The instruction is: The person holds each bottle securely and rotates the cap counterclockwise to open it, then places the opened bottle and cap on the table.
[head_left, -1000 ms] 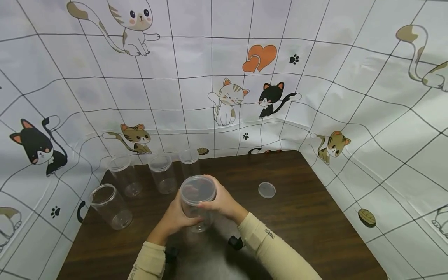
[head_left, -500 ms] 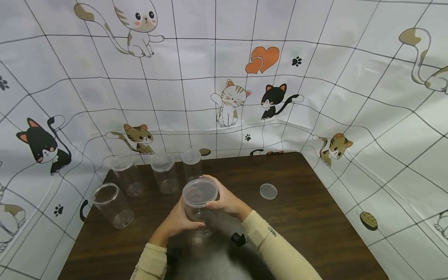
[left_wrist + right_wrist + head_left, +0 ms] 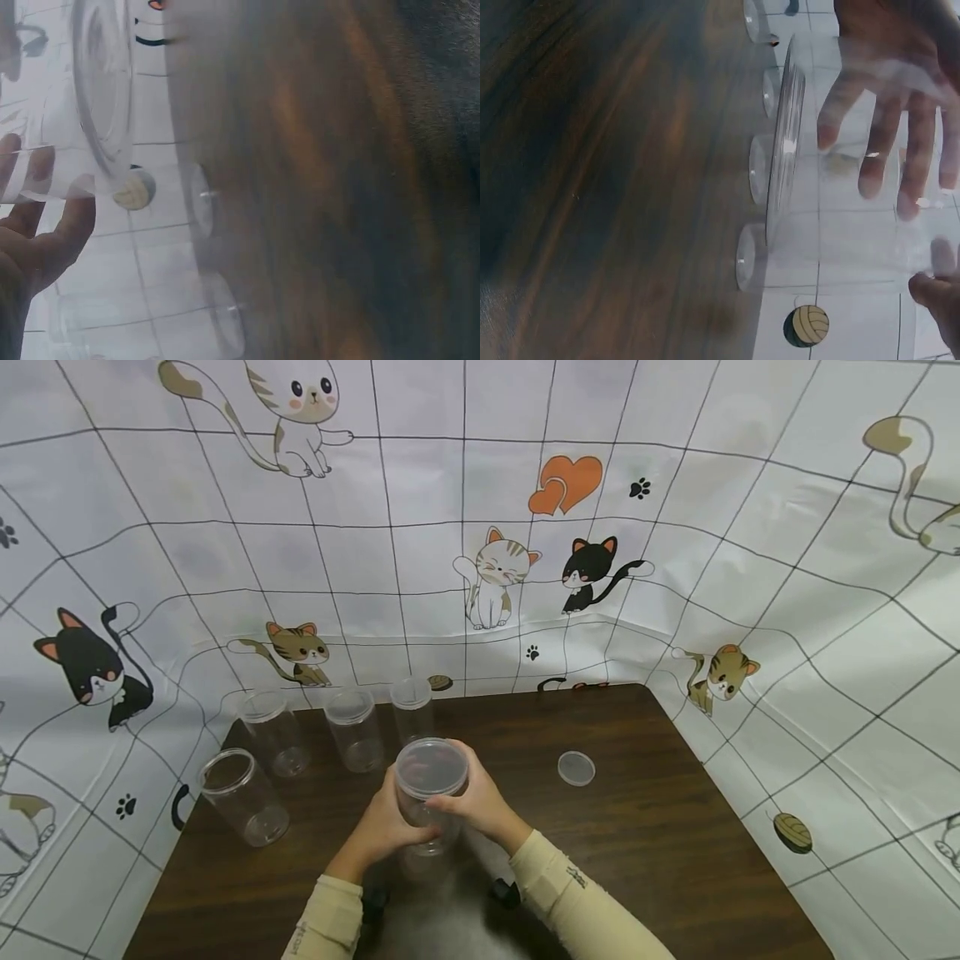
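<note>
Brown wood-grain table (image 3: 637, 860) below, and here's the clear jar (image 3: 420, 812), held just above it, upright! Long axis near vertical, base down, translucent lid (image 3: 431, 767) facing up. The left hand (image 3: 384, 824) curls round the lower wall; the right hand (image 3: 482, 799) wraps the upper side, gripping, fingers spread apart behind.

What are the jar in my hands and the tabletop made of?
The jar seems clear, glossy plastic, though glass is possible: fingers show through and its wall catches highlights. The tabletop seems dark brown wood or wood-look laminate, with a sheen and streaky grain.
</note>
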{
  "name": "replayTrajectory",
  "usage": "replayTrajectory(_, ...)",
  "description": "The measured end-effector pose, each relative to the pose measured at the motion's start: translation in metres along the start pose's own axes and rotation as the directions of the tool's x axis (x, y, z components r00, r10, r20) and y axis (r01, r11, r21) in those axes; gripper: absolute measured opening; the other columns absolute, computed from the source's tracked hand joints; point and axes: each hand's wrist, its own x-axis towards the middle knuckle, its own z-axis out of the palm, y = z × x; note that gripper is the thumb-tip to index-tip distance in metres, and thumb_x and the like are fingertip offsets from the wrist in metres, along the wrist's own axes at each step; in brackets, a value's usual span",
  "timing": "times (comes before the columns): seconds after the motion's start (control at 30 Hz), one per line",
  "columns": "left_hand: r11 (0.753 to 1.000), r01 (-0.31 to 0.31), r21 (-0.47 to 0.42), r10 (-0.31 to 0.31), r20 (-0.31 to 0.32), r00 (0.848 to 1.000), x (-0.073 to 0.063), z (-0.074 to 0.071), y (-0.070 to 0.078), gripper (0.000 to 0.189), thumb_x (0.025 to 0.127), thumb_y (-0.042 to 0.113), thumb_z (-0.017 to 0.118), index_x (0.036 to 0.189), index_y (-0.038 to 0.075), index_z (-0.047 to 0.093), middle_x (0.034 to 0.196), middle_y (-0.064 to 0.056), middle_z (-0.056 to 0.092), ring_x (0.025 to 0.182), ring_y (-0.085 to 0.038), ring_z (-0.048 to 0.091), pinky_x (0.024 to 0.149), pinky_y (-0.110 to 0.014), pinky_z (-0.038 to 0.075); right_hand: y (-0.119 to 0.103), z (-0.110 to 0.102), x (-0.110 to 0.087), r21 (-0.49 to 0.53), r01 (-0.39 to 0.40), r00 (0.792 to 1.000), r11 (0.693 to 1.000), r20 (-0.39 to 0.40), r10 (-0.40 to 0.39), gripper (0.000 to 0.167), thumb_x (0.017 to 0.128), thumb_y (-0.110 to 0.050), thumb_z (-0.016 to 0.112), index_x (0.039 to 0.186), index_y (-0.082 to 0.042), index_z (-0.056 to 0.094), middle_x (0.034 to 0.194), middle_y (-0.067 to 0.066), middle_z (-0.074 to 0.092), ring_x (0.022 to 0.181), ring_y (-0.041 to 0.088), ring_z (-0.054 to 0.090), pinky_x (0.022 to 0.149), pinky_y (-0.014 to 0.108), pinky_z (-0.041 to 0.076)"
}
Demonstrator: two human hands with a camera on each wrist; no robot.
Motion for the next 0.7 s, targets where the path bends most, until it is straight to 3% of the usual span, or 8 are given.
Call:
replayTrajectory(0.13,0.999,-0.014,-0.039,0.017,0.067,0.998,0.000,-0.005,0.004,0.121,0.059,0.024,0.101,0.154,0.014,0.026,0.140,-0.011,0.053,0.127,-0.030,0.053,0.106,-0.051,0.041,-0.003,-0.011,0.005,0.060,0.022,0.991,0.998,0.128,-0.029,0.098,0.079,-0.049,0.086,0.153,-0.011,0.034,0.147,0.013,0.046,0.130,0.033,0.049,0.106,0.047,0.043)
replayTrajectory(0.27,0.985,-0.055,-0.161,0.085,0.186,0.979,0.002,-0.007,0.009,0.124,0.061,0.016,0.099,0.157,0.019,0.021,0.146,-0.012,0.046,0.132,-0.032,0.047,0.110,-0.035,0.038,-0.002,-0.029,0.014,0.139,0.010,0.944,0.990,0.326,-0.056,0.104,0.078,-0.057,0.083,0.154,-0.007,0.033,0.148,0.019,0.046,0.132,0.039,0.046,0.108,0.052,0.041)
replayTrajectory(0.4,0.970,-0.091,-0.225,0.141,0.217,0.966,0.004,-0.007,0.009,0.125,0.064,0.011,0.097,0.159,0.021,0.016,0.150,-0.013,0.041,0.134,-0.032,0.043,0.109,-0.022,0.035,-0.001,-0.041,0.022,0.118,-0.015,0.907,0.993,0.420,-0.036,0.119,0.074,-0.070,0.078,0.160,-0.008,0.023,0.150,0.018,0.045,0.133,0.033,0.047,0.109,0.046,0.041)
replayTrajectory(0.53,0.969,-0.104,-0.223,0.145,0.176,0.974,0.006,-0.005,0.006,0.124,0.065,0.009,0.097,0.159,0.017,0.016,0.149,-0.015,0.041,0.131,-0.029,0.046,0.107,-0.022,0.038,-0.001,-0.043,0.023,0.104,-0.054,0.916,0.993,0.401,0.008,0.127,0.073,-0.073,0.077,0.162,-0.010,0.011,0.151,0.018,0.041,0.131,0.028,0.050,0.105,0.039,0.045)
replayTrajectory(0.7,0.988,-0.077,-0.136,0.090,0.086,0.992,0.007,-0.005,-0.002,0.118,0.065,0.012,0.097,0.155,0.009,0.021,0.143,-0.017,0.046,0.128,-0.031,0.050,0.108,-0.038,0.042,0.001,-0.038,0.016,0.115,-0.012,0.960,0.993,0.281,-0.021,0.121,0.078,-0.068,0.076,0.159,-0.004,0.012,0.157,0.023,0.031,0.142,0.033,0.039,0.113,0.044,0.038)
